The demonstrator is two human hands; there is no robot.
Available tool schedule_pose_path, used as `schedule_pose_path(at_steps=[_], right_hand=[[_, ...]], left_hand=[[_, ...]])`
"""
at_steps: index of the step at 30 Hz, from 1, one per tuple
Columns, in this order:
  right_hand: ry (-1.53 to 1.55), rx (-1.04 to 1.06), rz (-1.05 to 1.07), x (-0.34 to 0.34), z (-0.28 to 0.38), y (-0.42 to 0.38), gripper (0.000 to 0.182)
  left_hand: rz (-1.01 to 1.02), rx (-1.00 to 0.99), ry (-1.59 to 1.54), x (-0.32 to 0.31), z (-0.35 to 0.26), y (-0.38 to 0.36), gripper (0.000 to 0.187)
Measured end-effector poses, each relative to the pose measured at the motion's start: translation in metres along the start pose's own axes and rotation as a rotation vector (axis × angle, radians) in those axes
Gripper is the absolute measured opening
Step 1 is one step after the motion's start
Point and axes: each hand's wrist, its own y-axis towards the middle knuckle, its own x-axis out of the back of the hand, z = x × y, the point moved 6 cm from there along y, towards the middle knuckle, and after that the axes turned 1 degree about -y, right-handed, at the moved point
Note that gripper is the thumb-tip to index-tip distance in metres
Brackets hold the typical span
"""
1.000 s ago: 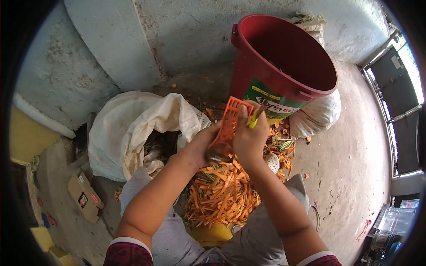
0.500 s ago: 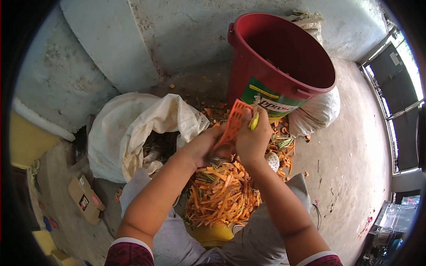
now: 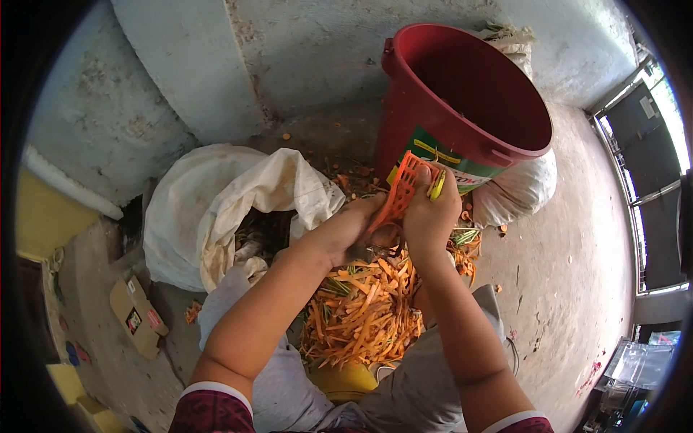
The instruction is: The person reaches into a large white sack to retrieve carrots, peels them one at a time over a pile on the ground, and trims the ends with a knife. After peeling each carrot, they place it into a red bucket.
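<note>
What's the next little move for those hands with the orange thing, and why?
Probably another peeling stroke downward: the right hand holds a yellow peeler at the top of the carrot that the left hand grips behind an orange grid, above the pile of peels.

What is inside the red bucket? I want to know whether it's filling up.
The red bucket shows only its bare, shadowed inner wall from this angle. Its bottom is hidden by the near rim, so any contents and the fill level cannot be seen.
</note>
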Motion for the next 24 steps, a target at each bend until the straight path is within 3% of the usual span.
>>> schedule_pose_path(at_steps=[2,4,6,9,11,13,15,17,20,24], right_hand=[[-0.115,0.263,-0.226,0.012,-0.034,0.028,0.009],[0.229,-0.054,-0.342,0.048,-0.102,0.085,0.013],[-0.084,-0.126,-0.463,0.08,-0.07,0.084,0.014],[0.245,-0.093,-0.461,0.086,-0.076,0.083,0.013],[0.492,-0.181,-0.359,0.069,-0.079,0.081,0.013],[0.679,-0.252,-0.25,0.047,-0.067,0.069,0.014],[0.609,-0.258,-0.057,0.022,-0.065,0.059,0.018],[0.409,-0.153,-0.017,0.004,-0.051,0.044,0.018],[0.323,-0.097,-0.008,-0.003,-0.015,0.025,0.02],[0.17,0.166,-0.092,-0.005,0.014,0.004,0.022]], left_hand=[[0.002,0.081,0.139,0.001,0.007,-0.013,0.033],[-0.075,0.12,0.187,0.0,0.021,-0.027,0.036],[-0.004,0.132,0.143,-0.001,0.021,-0.032,0.037],[0.016,0.097,0.087,0.011,0.013,-0.028,0.038],[-0.076,0.127,0.001,0.021,0.013,-0.023,0.038],[-0.037,0.116,-0.064,0.023,0.015,-0.018,0.037],[-0.026,0.141,-0.076,0.02,0.015,-0.017,0.036],[-0.046,0.131,-0.124,0.018,0.014,-0.014,0.036],[-0.071,0.086,-0.177,0.025,0.015,-0.006,0.037],[-0.02,0.081,-0.255,0.021,0.013,-0.009,0.032]])
